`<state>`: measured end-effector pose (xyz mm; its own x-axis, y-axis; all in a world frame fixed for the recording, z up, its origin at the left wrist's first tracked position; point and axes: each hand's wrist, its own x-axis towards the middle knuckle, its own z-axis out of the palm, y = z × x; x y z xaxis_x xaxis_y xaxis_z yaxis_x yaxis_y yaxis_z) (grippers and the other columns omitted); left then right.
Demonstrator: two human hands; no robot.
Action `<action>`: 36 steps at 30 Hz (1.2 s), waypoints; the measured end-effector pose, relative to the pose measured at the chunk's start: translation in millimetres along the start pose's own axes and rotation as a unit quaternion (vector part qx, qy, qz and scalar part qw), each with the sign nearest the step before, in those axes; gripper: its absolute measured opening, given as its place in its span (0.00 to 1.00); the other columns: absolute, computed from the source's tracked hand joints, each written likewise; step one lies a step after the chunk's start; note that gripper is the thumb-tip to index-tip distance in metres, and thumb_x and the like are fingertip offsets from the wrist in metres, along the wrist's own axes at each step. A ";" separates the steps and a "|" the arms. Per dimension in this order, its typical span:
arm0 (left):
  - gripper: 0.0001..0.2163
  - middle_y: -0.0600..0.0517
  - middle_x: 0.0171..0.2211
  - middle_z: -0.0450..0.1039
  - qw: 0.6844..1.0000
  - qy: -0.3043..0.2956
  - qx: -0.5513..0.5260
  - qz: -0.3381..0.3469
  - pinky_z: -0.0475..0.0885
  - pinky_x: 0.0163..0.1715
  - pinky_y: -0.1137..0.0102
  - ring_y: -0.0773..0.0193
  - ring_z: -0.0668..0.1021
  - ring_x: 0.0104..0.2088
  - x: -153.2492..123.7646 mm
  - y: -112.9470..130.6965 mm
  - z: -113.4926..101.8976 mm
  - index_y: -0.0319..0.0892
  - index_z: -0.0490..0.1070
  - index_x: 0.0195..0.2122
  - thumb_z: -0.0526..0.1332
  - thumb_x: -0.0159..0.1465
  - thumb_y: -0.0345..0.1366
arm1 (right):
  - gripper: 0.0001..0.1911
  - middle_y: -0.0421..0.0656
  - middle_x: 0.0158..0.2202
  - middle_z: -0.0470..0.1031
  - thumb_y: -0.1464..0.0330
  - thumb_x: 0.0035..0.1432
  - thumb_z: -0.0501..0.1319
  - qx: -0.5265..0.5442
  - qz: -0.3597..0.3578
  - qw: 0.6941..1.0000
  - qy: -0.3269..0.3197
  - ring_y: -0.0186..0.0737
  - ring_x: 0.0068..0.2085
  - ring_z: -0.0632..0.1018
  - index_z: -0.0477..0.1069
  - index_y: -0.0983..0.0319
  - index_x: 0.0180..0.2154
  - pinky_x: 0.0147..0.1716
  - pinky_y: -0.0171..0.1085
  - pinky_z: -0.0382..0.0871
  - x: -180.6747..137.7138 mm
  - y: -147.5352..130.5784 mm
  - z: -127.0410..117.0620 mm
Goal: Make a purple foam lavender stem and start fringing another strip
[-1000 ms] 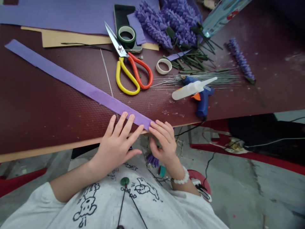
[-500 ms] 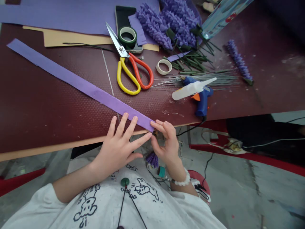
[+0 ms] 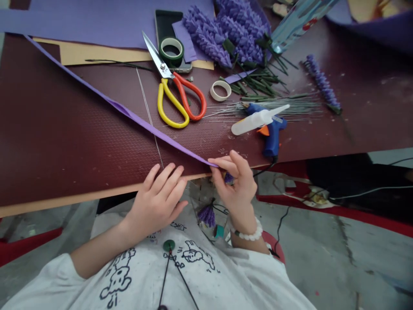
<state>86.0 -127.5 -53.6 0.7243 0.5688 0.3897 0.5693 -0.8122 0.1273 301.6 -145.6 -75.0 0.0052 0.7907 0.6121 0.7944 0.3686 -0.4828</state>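
Observation:
A long purple paper strip (image 3: 151,128) runs from the far left of the table to its front edge, turned nearly edge-on, with a slight gap between its layers near the middle. My right hand (image 3: 237,178) pinches the near end of this strip between thumb and fingers. My left hand (image 3: 163,193) rests at the table's front edge, fingers apart and holding nothing, just below the strip. Close to its fingertips lies a thin wire (image 3: 148,112) that passes under the strip. Scissors (image 3: 167,79) with one yellow and one red handle lie beyond the strip.
Behind are purple sheets (image 3: 90,21), a phone (image 3: 163,21), green tape (image 3: 171,52) and a pale tape roll (image 3: 220,91). Purple flower stems (image 3: 241,34) lie at the back. To the right are a blue glue gun (image 3: 273,137), a white bottle (image 3: 250,125) and wires (image 3: 300,105).
My right hand has closed on the strip's end and moved it slightly right. The strip has turned from flat to edge-on. My left hand has come off it, toward me.

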 end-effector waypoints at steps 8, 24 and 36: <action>0.13 0.46 0.54 0.72 0.985 -0.007 -0.103 0.139 0.61 0.62 0.56 0.56 0.71 0.58 13.1 23.8 16.0 0.38 0.71 0.48 0.56 0.64 0.34 | 0.36 0.40 0.38 0.81 0.78 0.56 0.60 -0.046 -0.026 0.998 -0.014 0.40 0.42 0.76 0.52 0.54 0.63 0.46 0.44 0.70 11.2 -1.9 -1.7; 0.20 0.46 0.53 0.73 0.997 0.071 -0.001 0.026 0.61 0.60 0.53 0.52 0.71 0.56 26.8 -2.7 -2.0 0.36 0.67 0.55 0.60 0.62 0.34 | 0.35 0.39 0.38 0.80 0.77 0.57 0.60 0.034 0.011 0.999 -0.018 0.39 0.40 0.76 0.54 0.52 0.62 0.45 0.45 0.71 1.3 -14.5 5.6; 0.27 0.44 0.61 0.63 0.995 -0.035 0.073 -0.061 0.46 0.65 0.48 0.49 0.63 0.63 2.3 -25.1 -11.2 0.39 0.55 0.64 0.56 0.65 0.41 | 0.32 0.38 0.33 0.79 0.76 0.56 0.61 0.103 0.088 0.988 0.074 0.36 0.36 0.78 0.57 0.54 0.60 0.46 0.43 0.71 -4.4 -23.1 7.1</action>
<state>69.0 -107.3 -45.7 0.6689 0.6734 0.3148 0.7012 -0.7122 0.0335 278.9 -154.1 -70.9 0.2336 0.7770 0.5845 0.6322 0.3353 -0.6985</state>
